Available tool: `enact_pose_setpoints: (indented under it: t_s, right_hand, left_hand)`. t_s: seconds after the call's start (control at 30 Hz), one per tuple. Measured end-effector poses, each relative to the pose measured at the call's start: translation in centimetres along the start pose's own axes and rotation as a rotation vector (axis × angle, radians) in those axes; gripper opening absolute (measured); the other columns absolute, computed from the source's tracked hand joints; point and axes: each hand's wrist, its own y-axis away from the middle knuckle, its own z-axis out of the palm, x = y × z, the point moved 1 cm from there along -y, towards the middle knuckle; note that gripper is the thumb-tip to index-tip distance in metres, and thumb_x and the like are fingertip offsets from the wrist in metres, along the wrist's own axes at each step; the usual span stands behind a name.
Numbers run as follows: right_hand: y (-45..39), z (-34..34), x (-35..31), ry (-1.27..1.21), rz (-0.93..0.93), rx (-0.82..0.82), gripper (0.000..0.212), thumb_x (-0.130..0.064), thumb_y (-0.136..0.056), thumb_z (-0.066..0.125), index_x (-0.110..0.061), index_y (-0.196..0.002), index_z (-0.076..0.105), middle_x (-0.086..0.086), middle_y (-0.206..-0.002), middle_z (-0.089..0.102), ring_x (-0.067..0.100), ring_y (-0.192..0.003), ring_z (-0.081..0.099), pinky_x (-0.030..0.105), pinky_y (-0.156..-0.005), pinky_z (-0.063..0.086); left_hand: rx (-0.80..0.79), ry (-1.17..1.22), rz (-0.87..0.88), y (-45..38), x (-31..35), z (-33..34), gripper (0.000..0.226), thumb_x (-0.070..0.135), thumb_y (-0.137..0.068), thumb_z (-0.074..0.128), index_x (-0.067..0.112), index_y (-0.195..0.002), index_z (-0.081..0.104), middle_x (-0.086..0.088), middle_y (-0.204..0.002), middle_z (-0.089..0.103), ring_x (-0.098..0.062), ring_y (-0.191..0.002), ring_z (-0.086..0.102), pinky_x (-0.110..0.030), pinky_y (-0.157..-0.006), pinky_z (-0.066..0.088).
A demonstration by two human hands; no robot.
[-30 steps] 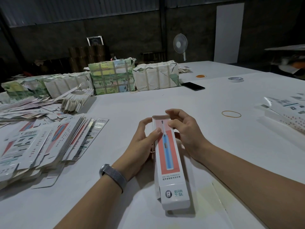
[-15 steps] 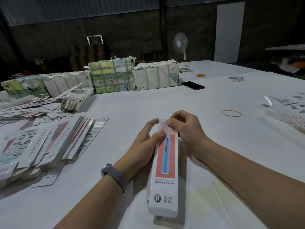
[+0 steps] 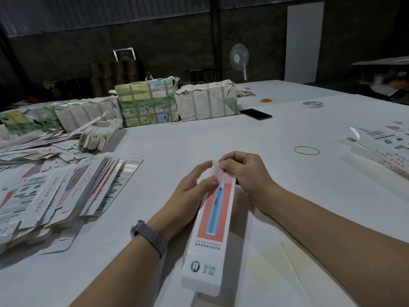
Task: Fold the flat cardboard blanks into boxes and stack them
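- The table [image 3: 276,134] ran wide around both my hands, and everything I needed lay on it within reach.
- The heap of blanks [image 3: 55,196] lay well off to the left of my left hand [image 3: 190,196], fanned and flat, so that hand was the nearer one for fetching another.
- The finished boxes [image 3: 380,149] lay well apart to the right of my right hand [image 3: 245,178], which made that hand the nearer one for stacking, as I judged it.
- The box [image 3: 212,220] sat between my hands, its long axis running from close under my chest away to my fingers, leaning a little to the right at the far end; the near end reached back past my wrists.
- My left hand curled round the box's left edge near the far end, thumb pressed on the printed face, steadying it.
- My right hand was bunched at the far end, fingertips pinching the small end flap [image 3: 215,163]; whether it was already tucked I could not tell.
- The flap lay just ahead of both sets of fingertips, so I judged the closing push would go down along the box's length toward me.
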Motion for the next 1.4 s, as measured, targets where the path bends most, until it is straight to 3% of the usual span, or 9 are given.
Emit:
enact_pose_setpoints:
  t_s: [0.33, 0.63, 0.77, 1.07, 1.2, 1.23, 1.3, 1.4]
  right_hand:
    - [-0.28, 0.1, 0.21, -0.062, 0.029, 0.083, 0.031, -0.008, -0.091, 0.059, -0.02, -0.065, 0.069, -0.007, -0.061, 0.065, 0.005, -0.051, 0.06, 0.019, -0.048, 0.049]
    - [0.0, -0.14, -0.09, -0.137, 0.02, -0.003, 0.029, -0.004, -0.091, 0.051, -0.016, -0.072, 0.069, 0.0, -0.064, 0.064, 0.011, -0.054, 0.057, 0.019, -0.047, 0.046]
    - [0.14, -0.1, -0.14, -0.152, 0.024, -0.035, 0.034, -0.004, -0.093, 0.048, -0.018, -0.071, 0.069, 0.0, -0.065, 0.064, 0.011, -0.054, 0.057, 0.017, -0.047, 0.044]
    - [0.22, -0.06, 0.19, -0.088, -0.001, -0.087, 0.035, -0.01, -0.098, 0.046, -0.022, -0.072, 0.066, -0.002, -0.067, 0.063, 0.01, -0.059, 0.059, 0.02, -0.053, 0.049]
    - [0.19, -0.04, 0.47, -0.104, -0.001, -0.1, 0.01, -0.031, -0.088, 0.054, -0.029, -0.093, 0.063, -0.002, -0.076, 0.064, 0.015, -0.07, 0.064, 0.028, -0.065, 0.054]
    - [0.16, -0.03, 0.65, -0.11, -0.003, -0.113, 0.017, -0.034, -0.082, 0.056, -0.031, -0.099, 0.06, -0.001, -0.08, 0.063, 0.016, -0.071, 0.064, 0.029, -0.066, 0.055]
    - [0.1, 0.01, 0.84, -0.109, -0.012, -0.146, 0.023, -0.033, -0.079, 0.059, -0.031, -0.102, 0.055, 0.002, -0.084, 0.059, 0.017, -0.07, 0.065, 0.029, -0.065, 0.056]
    - [-0.02, -0.1, 0.72, -0.122, -0.026, -0.125, 0.009, -0.017, -0.091, 0.066, -0.02, -0.095, 0.058, 0.007, -0.081, 0.06, 0.018, -0.068, 0.067, 0.029, -0.065, 0.057]
  left_hand:
    - [-0.024, 0.018, -0.027, 0.2, 0.11, 0.25, 0.049, 0.049, -0.09, 0.057, 0.057, -0.134, 0.037, 0.013, -0.102, 0.076, -0.023, -0.083, 0.077, -0.026, -0.066, 0.06]
    - [-0.029, -0.034, 0.025, 0.26, 0.36, 0.5, 0.052, 0.04, -0.099, 0.057, 0.046, -0.146, 0.035, 0.006, -0.104, 0.077, -0.019, -0.081, 0.076, -0.027, -0.07, 0.059]
    - [-0.042, -0.003, 0.024, 0.28, 0.48, 0.49, 0.057, 0.045, -0.086, 0.057, 0.047, -0.14, 0.039, 0.002, -0.102, 0.077, -0.019, -0.078, 0.075, -0.027, -0.069, 0.059]
    - [-0.075, 0.096, 0.0, 0.44, 0.54, -0.05, 0.04, 0.039, -0.09, 0.059, 0.038, -0.128, 0.045, -0.007, -0.096, 0.077, -0.023, -0.073, 0.075, -0.026, -0.065, 0.059]
    - [-0.015, 0.142, 0.025, 0.36, 0.36, 0.05, 0.031, 0.029, -0.103, 0.053, 0.04, -0.13, 0.043, -0.01, -0.1, 0.076, -0.024, -0.075, 0.074, -0.028, -0.067, 0.059]
    - [0.008, 0.153, 0.035, 0.36, 0.33, 0.03, 0.029, 0.027, -0.104, 0.051, 0.04, -0.128, 0.043, -0.01, -0.098, 0.077, -0.024, -0.074, 0.074, -0.027, -0.066, 0.059]
    - [0.048, 0.153, 0.05, 0.36, 0.3, -0.04, 0.027, 0.026, -0.104, 0.049, 0.041, -0.126, 0.044, -0.006, -0.091, 0.077, -0.022, -0.073, 0.074, -0.027, -0.065, 0.059]
    - [0.065, 0.119, 0.047, 0.29, 0.27, -0.03, 0.029, 0.028, -0.104, 0.05, 0.039, -0.129, 0.042, -0.004, -0.087, 0.076, -0.023, -0.073, 0.075, -0.028, -0.066, 0.06]
